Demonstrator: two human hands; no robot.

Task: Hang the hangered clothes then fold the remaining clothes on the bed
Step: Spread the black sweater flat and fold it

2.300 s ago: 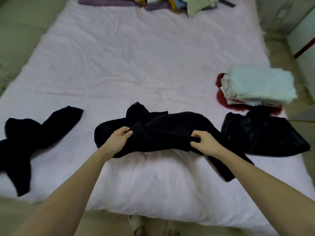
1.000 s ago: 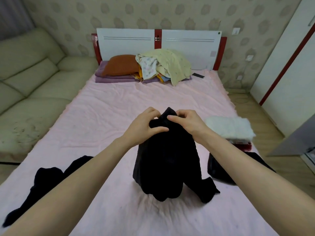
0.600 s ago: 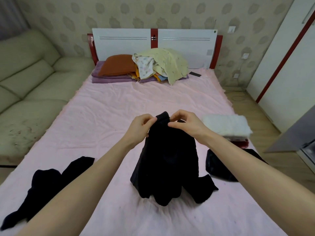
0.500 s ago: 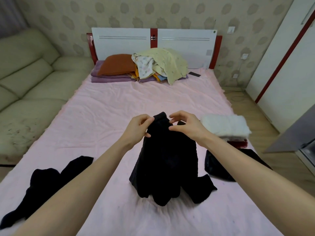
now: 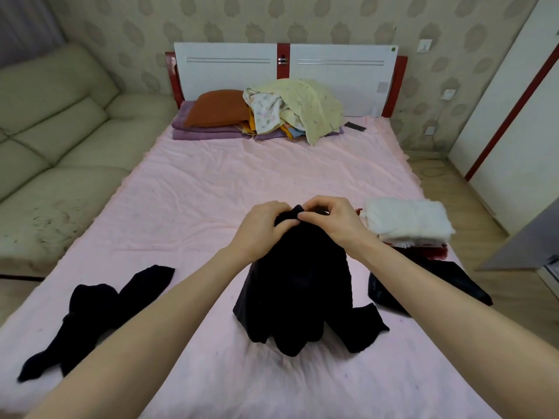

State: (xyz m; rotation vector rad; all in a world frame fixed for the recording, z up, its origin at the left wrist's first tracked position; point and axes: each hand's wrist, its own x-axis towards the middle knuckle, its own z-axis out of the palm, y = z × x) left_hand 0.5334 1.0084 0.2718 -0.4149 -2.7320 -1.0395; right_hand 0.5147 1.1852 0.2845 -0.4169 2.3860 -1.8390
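Black garment [image 5: 298, 285]: lifted off the bed [image 5: 196, 189] since lying flat, left hand [image 5: 260, 229] and right hand [image 5: 331, 220] now together, fingers clamped on its top edge; folding under way.

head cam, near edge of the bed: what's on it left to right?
Loose black garment → black garment held up by both hands, left hand, right hand → shiny black garment with the folded white stack just behind it.

a pale green sofa [image 5: 60, 152] is seen beside the bed's left edge; an orange pillow [image 5: 219, 107] is laid against a white headboard [image 5: 230, 71].
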